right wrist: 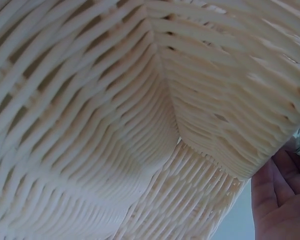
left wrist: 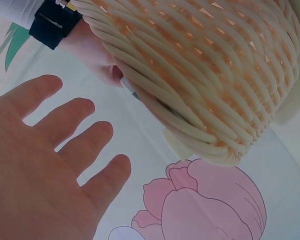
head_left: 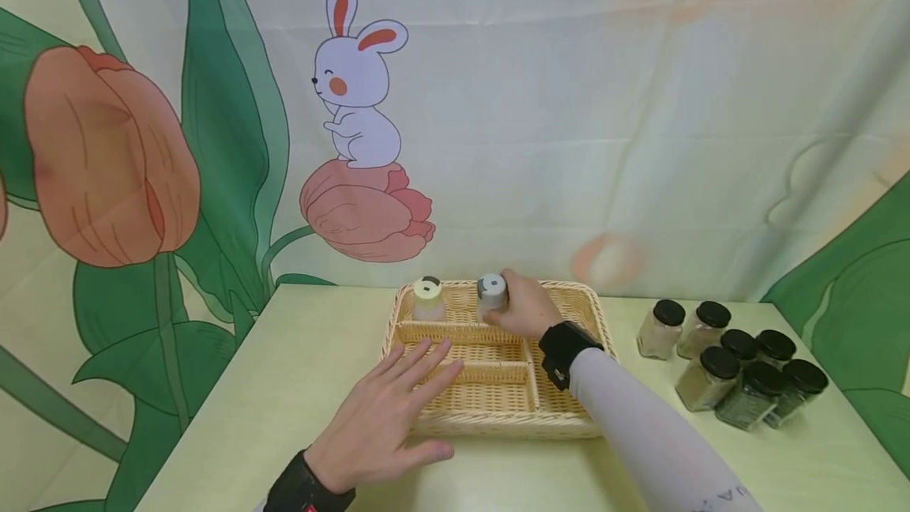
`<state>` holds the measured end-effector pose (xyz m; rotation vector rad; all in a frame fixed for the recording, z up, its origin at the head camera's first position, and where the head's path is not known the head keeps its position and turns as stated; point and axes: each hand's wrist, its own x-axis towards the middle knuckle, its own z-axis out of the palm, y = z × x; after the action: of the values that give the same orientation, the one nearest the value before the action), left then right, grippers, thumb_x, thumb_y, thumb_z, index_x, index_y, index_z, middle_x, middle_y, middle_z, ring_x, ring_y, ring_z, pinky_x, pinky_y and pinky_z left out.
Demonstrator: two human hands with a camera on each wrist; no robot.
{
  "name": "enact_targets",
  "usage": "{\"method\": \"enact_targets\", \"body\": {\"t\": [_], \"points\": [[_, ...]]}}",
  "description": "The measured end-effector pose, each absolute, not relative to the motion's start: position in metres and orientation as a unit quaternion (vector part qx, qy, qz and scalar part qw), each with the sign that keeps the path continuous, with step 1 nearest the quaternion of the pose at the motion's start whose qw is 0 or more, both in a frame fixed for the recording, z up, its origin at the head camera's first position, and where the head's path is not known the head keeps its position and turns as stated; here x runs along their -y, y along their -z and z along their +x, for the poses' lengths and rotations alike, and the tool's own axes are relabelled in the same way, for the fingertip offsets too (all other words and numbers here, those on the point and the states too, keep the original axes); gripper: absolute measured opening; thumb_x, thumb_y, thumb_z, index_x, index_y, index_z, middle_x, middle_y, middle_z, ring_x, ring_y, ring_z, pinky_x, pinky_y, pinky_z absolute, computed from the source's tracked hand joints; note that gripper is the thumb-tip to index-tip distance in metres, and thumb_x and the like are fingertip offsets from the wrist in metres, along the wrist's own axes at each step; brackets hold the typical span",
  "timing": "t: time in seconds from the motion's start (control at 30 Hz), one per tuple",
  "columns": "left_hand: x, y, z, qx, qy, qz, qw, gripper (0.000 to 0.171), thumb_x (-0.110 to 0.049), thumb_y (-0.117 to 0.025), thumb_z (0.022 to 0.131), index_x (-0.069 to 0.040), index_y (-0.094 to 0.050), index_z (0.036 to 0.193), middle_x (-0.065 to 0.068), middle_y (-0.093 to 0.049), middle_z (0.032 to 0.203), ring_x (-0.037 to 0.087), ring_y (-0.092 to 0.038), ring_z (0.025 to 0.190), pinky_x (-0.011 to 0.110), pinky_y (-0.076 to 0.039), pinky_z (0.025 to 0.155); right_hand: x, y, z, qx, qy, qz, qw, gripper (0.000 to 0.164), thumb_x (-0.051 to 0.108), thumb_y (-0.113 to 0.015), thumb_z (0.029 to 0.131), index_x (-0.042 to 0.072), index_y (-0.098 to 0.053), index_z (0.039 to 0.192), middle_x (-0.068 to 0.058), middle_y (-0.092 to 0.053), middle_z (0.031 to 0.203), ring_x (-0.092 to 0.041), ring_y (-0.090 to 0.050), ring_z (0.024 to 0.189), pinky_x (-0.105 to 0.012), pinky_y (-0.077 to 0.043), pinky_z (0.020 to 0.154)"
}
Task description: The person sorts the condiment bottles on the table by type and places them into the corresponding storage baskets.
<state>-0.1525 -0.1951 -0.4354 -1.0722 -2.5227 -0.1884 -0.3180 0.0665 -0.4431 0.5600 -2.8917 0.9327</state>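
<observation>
In the head view my right hand [head_left: 524, 308] grips a small jar with a grey and white cap [head_left: 492, 291], in or just over the back compartment of the wicker basket [head_left: 508, 425]. To its left in that compartment stands a jar with a pale yellow cap [head_left: 428, 291]. My left hand [head_left: 387, 409], fingers spread, hovers around the basket's front left corner and holds nothing. The left wrist view shows this hand [left wrist: 45, 155] apart from the woven basket wall [left wrist: 200, 75]. In the right wrist view the basket weave [right wrist: 140, 100] hides most of the right hand's [right wrist: 282, 202] work.
Several black-capped spice jars [head_left: 718, 362] stand grouped on the table [head_left: 320, 338] right of the basket. Low dividers [head_left: 469, 372] split the basket into compartments. Behind the table hangs a cloth [head_left: 512, 141] printed with a rabbit and tulips.
</observation>
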Motion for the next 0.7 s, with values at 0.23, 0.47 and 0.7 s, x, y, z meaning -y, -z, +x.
{"method": "enact_targets", "body": {"t": [0.23,0.47,0.7], "points": [[0.194,0.435,-0.153,0.899,0.067,-0.385,0.197,0.088,-0.077,-0.05,0.093,-0.024,-0.039,0.161,0.002,-0.034,0.169,0.029,-0.044,0.151,0.055,-0.04,0.119,-0.069,0.444,-0.318,0.933,-0.311,0.179,0.021,0.055,0.027,-0.085,0.086,0.004,-0.058,0.129,-0.014,-0.071,0.121,-0.031,-0.07,0.112,-0.048,-0.058,0.096],[0.194,0.436,-0.153,0.9,0.066,-0.383,0.196,0.087,-0.078,-0.05,0.092,-0.024,-0.04,0.161,0.002,-0.034,0.169,0.027,-0.042,0.152,0.055,-0.039,0.119,-0.073,0.442,-0.317,0.926,-0.329,0.185,0.009,0.053,0.026,-0.083,0.088,0.005,-0.059,0.131,-0.013,-0.07,0.122,-0.029,-0.069,0.112,-0.046,-0.057,0.096],[0.194,0.436,-0.153,0.9,0.066,-0.382,0.197,0.087,-0.079,-0.049,0.092,-0.025,-0.041,0.161,0.002,-0.035,0.169,0.029,-0.044,0.151,0.056,-0.04,0.119,-0.087,0.427,-0.305,0.917,-0.346,0.196,0.005,0.055,0.027,-0.08,0.091,0.006,-0.056,0.137,-0.015,-0.065,0.132,-0.035,-0.062,0.124,-0.051,-0.051,0.105]]}}
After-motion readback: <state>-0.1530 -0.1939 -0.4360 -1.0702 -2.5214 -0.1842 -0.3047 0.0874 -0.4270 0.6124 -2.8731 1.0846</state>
